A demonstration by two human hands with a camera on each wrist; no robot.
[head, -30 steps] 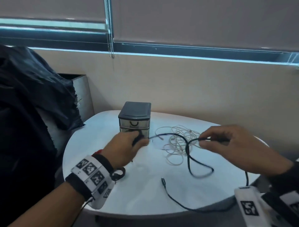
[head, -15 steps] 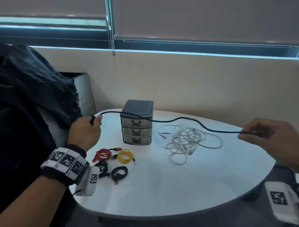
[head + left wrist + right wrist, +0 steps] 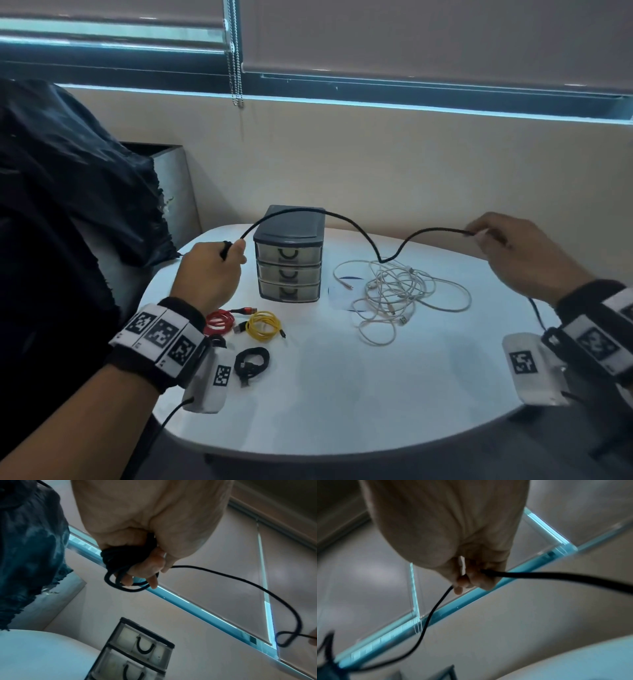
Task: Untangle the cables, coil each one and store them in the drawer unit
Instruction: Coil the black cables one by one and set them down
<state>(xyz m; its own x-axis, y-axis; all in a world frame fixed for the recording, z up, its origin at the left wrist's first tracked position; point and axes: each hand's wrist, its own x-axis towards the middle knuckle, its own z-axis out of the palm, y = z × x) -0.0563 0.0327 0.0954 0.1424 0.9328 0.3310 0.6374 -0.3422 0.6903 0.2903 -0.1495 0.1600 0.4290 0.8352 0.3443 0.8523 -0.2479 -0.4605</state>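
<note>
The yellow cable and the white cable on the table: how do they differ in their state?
The yellow cable is wound into a small tight coil; the white cable lies spread out in a loose tangle. The yellow cable lies left of the front of the drawer unit, beside a red coil; the white cable lies to the unit's right. Both lie on the table, outside the drawers, and no hand holds them.

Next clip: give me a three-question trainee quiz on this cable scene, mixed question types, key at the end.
1. True or false: all three drawers of the drawer unit are closed.
2. Which hand holds coiled loops of the black cable? A) left hand B) right hand
3. Fill in: the tangled pile still on the table is the ___ cables.

Key: 1 true; 2 A; 3 white.
</note>
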